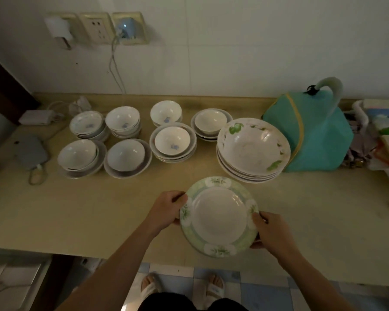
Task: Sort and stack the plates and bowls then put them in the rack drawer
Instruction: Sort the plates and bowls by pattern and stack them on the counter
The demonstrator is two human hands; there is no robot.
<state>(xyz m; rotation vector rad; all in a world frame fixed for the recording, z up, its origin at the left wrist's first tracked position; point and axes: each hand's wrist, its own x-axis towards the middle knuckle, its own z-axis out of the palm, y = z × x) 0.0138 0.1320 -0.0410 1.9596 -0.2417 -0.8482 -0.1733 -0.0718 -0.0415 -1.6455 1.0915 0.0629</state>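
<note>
Head view: green-rimmed plate (219, 217) is held over the near edge of the counter (99, 205). Left hand (166, 209) grips its left rim, right hand (271, 232) its right rim, fingers curled. Stacked bowls (124, 124) and large floral bowls (253, 149) stand behind.

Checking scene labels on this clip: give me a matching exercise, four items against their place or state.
Items:
1. green-rimmed plate
2. stack of large bowls with green leaf prints
3. teal cloth cover
4. white charger

Places or states:
A. at the far left of the counter, by the wall
B. held by both hands at the counter's near edge
C. right of the large bowls, against the wall
D. resting on the counter, just beyond the held plate

Pairs: 1-B, 2-D, 3-C, 4-A
</note>
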